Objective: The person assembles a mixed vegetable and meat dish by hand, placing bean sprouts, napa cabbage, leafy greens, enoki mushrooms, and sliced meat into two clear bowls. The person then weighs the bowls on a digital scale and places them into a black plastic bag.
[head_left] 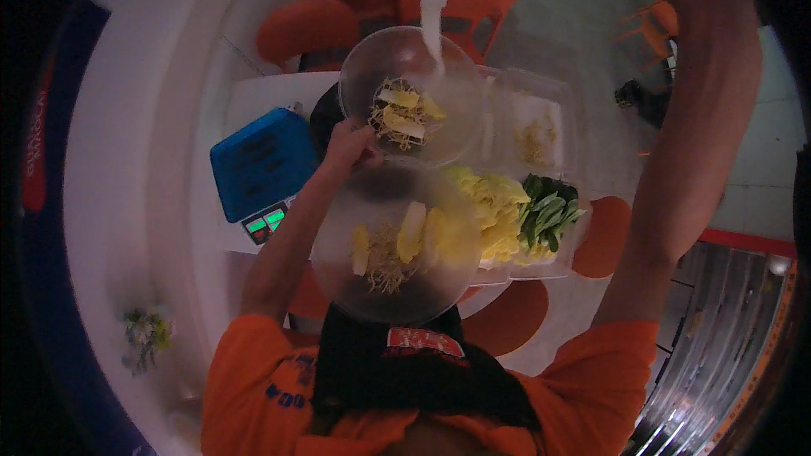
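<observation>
My left hand (349,143) is closed at the left rim of a clear round bowl (460,139), which holds bean sprouts and pale yellow cabbage pieces (404,122). Nearer to me is a second clear bowl (338,219) with more sprouts and cabbage (389,249) inside. My right arm is raised along the right side of the view, and its hand lies outside the picture. A whitish ragged strip (433,13) hangs down over the far bowl's edge; what it is, I cannot make out.
Left of the bowls stands a blue-topped scale (262,160) with a lit green display. To the right, clear trays hold cabbage leaves (490,211), dark green leaves (551,215) and bean sprouts (536,139). Orange chairs (308,29) surround the white table (241,105).
</observation>
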### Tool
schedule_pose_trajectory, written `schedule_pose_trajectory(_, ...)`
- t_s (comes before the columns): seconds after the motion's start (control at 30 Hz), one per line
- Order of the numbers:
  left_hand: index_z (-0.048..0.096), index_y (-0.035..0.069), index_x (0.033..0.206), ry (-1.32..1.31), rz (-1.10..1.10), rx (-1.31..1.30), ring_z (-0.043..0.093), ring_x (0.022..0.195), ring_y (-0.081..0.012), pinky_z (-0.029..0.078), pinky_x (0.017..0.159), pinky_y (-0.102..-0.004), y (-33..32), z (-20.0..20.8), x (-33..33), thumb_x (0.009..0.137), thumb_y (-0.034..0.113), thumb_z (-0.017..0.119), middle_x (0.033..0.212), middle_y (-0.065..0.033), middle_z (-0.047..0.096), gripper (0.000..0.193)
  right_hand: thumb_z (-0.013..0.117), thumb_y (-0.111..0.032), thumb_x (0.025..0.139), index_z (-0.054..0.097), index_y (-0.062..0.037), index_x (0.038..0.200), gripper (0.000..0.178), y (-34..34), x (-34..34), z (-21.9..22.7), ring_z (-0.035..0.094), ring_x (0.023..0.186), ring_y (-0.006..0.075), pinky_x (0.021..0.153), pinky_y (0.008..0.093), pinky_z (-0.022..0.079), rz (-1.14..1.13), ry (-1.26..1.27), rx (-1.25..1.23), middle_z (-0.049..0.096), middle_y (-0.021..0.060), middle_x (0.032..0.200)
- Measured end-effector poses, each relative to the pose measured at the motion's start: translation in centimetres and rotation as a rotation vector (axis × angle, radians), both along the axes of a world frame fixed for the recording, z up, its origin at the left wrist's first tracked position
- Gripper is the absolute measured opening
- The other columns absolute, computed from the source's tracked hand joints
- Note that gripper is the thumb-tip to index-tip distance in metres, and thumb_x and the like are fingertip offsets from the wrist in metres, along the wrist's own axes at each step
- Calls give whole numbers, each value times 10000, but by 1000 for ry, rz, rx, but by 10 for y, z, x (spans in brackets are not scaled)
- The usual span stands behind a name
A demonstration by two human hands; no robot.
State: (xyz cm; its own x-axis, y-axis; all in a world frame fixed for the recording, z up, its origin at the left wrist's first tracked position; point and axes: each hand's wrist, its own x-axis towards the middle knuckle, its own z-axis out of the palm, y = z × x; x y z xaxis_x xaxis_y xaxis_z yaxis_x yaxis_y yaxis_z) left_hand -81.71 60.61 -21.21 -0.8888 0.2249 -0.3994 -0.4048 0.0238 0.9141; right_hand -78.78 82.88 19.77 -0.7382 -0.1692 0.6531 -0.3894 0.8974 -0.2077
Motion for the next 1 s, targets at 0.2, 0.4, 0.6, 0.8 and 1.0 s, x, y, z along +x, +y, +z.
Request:
schedule_pose_trajectory(0.2, 557, -51, 901, -94, 10, 36, 609, 541, -208, 501, 451, -318, -1, 6, 4, 753, 88, 535, 679, -120, 591, 204, 670, -216, 820, 631, -39, 956, 227, 36, -33, -110, 586, 785, 123, 753, 263, 466, 183, -492, -450, 630, 48, 845)
schedule_pose_trajectory(0.4, 542, -26, 832, -151, 137, 95, 592, 520, -225, 464, 432, -306, 2, 17, 8, 750, 77, 551, 690, -125, 564, 132, 662, -122, 809, 603, -21, 861, 128, 41, -61, -305, 585, 735, 122, 679, 276, 488, 318, -973, -756, 625, 35, 791)
schedule_pose_trajectory(0.6, 519, -71, 1068, -121, 146, 77, 625, 629, -232, 530, 517, -329, -23, 2, 9, 775, 95, 561, 831, -162, 608, 340, 649, -132, 843, 553, 4, 951, 198, 107, -66, -381, 637, 815, 169, 748, 288, 505, 228, -868, -1117, 623, 67, 855)
schedule_pose_trajectory(0.8, 529, -114, 1107, 82, -2, -188, 648, 708, -235, 536, 538, -324, -60, -29, 0, 767, 108, 604, 1111, -212, 564, 412, 635, -155, 859, 543, 49, 1081, 315, 189, -44, -392, 646, 891, 210, 828, 315, 515, -40, -649, -1250, 642, 123, 990)
schedule_pose_trajectory(1.0, 624, -64, 993, 255, -116, -345, 646, 809, -241, 548, 577, -312, -88, -41, 4, 777, 75, 585, 1277, -206, 474, 260, 621, -144, 865, 539, 60, 1139, 351, 213, -8, -529, 647, 882, 221, 799, 319, 526, -57, -807, -1376, 647, 141, 993)
